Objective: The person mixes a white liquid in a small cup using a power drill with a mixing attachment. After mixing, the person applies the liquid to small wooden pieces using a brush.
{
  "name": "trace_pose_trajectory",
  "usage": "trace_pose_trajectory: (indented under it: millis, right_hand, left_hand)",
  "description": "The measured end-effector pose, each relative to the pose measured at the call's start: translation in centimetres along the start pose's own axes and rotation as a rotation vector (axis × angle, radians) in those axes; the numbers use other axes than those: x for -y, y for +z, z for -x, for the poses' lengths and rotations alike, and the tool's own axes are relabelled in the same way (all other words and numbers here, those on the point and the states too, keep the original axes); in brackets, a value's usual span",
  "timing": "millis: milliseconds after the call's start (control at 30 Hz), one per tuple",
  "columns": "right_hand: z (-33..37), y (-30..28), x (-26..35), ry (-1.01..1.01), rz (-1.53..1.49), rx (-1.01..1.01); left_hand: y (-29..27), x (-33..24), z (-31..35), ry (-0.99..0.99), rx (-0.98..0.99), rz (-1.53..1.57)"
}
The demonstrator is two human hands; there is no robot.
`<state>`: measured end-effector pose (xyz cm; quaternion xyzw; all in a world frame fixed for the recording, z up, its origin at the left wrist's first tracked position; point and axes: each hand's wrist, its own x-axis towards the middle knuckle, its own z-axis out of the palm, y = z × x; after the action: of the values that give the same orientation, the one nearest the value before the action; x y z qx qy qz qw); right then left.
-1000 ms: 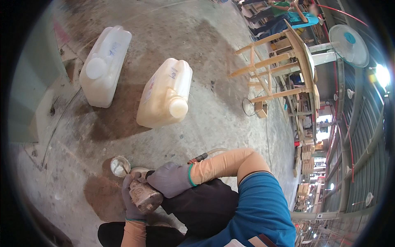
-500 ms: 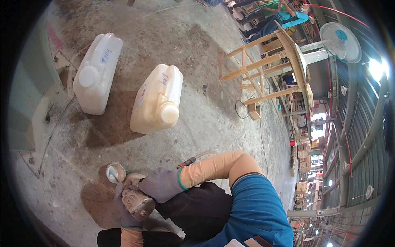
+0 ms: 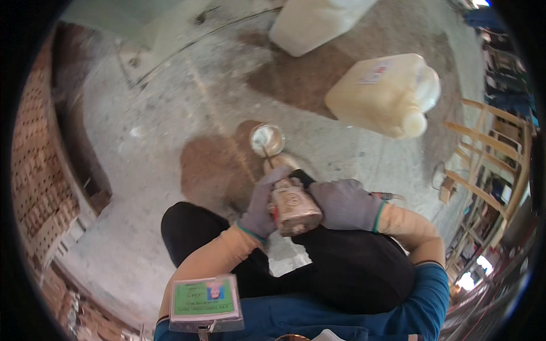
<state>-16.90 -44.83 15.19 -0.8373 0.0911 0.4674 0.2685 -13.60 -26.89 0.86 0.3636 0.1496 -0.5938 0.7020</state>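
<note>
Both my hands wear grey gloves and grip a stained, blocky air drill (image 3: 296, 209) in front of my knees. My left hand (image 3: 263, 202) is closed around its front and side. Closed on the handle side is my right hand (image 3: 346, 204), and a hose fitting (image 3: 387, 196) shows by that wrist. A thin rod (image 3: 267, 156) runs from the tool into a small round pot (image 3: 280, 138) with white stuff inside, standing on the floor. Beside the pot, a beige rounded thing (image 3: 286, 161) is partly hidden by the tool.
Two whitish plastic jugs stand on the concrete floor (image 3: 142, 170): one capped jug (image 3: 375, 94) ahead right, another jug (image 3: 313, 25) farther off. A wooden stool-like frame (image 3: 489, 148) is at the right. Stacked perforated wooden pieces (image 3: 42, 182) line the left. A badge (image 3: 205, 301) hangs before me.
My view has swung down and right, so the jugs, pot and hands sit elsewhere in the picture. Both hands keep their grip on the drill, its rod still at the pot.
</note>
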Motion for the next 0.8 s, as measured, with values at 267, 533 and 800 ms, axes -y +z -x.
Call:
trace_pose_trajectory:
  millis: [267, 533, 800]
  right_hand:
    - [-0.5, 1.1, -2.9, -0.024, 0.1, -0.116]
    - [0.5, 1.0, -4.0, -0.02, 0.067, -0.063]
    - [-0.2, 1.0, -3.7, -0.055, 0.072, -0.016]
  left_hand:
    - [7.2, -6.0, -0.6, -0.225, -0.188, 0.206]
    - [5.0, -2.3, -1.4, -0.319, 0.085, 0.512]
    - [5.5, -3.0, -0.6, -0.357, -0.084, 0.483]
